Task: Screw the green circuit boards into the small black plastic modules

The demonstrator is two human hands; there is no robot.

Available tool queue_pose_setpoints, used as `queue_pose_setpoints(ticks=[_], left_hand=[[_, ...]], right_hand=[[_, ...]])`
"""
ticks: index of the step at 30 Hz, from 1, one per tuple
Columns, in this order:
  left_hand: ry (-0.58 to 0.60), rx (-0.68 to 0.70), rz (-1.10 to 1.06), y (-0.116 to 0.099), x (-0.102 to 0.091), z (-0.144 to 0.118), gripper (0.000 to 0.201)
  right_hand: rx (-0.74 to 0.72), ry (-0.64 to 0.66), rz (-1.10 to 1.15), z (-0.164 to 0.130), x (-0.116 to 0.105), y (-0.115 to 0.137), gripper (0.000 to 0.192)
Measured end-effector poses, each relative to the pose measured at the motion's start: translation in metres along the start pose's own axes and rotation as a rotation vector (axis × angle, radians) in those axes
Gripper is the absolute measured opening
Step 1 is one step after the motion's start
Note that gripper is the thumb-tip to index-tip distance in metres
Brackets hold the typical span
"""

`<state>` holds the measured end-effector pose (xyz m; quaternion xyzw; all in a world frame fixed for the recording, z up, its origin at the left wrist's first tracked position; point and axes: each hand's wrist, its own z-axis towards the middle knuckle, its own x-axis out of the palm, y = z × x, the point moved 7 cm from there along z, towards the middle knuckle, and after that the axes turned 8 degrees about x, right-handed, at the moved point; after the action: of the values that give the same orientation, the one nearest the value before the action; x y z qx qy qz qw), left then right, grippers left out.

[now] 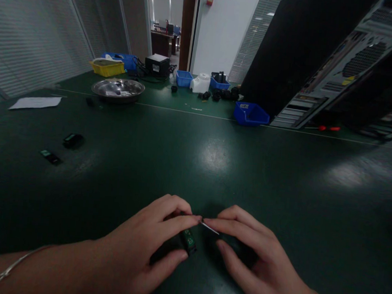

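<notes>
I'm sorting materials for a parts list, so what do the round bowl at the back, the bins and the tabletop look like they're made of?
The round bowl looks like bare metal, probably steel: silvery and mirror-bright. The blue bin and yellow bin look like moulded plastic: solid colour, dull sheen. The tabletop appears to be a dark green mat, perhaps rubber or vinyl, with soft lamp glare.

Counts on the table point(215, 157)

2 hands point(140, 251), 4 blue bins point(251, 113), 1 yellow bin point(107, 68), 1 metal bowl point(118, 89), 1 paper sheet point(35, 102), 2 small modules at 9 o'clock point(73, 140).

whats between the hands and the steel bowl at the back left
Bare green table in the head view: nothing lies between the hands and the steel bowl.
</notes>
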<state>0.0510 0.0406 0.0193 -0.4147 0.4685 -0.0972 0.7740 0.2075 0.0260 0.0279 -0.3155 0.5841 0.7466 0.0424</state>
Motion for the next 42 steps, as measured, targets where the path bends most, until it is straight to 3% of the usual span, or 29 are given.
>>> queue_pose_setpoints(ticks=[3, 11, 17, 23, 30, 42], left_hand=[[-0.008, -0.057, 0.061, 0.004, 0.001, 0.0, 0.037], [0.07, 0.017, 0.155, 0.001, 0.009, -0.002, 0.014], [0.021, 0.041, 0.056, 0.003, 0.008, -0.003, 0.031], [-0.046, -0.04, 0.068, 0.01, 0.005, -0.002, 0.024], [-0.039, -0.024, 0.069, 0.012, 0.003, 0.001, 0.017], [-0.079, -0.016, -0.003, 0.014, -0.001, -0.003, 0.018]], right_hand=[[0.01, -0.046, 0.008, -0.001, -0.003, -0.002, 0.038], [0.02, -0.066, -0.016, -0.001, -0.003, -0.004, 0.035], [-0.013, -0.08, -0.162, -0.002, -0.002, -0.001, 0.028], [-0.025, -0.028, -0.242, -0.003, 0.002, 0.0, 0.028], [0.018, 0.124, -0.286, -0.002, 0.006, 0.004, 0.033], [0.038, 0.158, -0.241, 0.0, 0.006, 0.003, 0.034]])
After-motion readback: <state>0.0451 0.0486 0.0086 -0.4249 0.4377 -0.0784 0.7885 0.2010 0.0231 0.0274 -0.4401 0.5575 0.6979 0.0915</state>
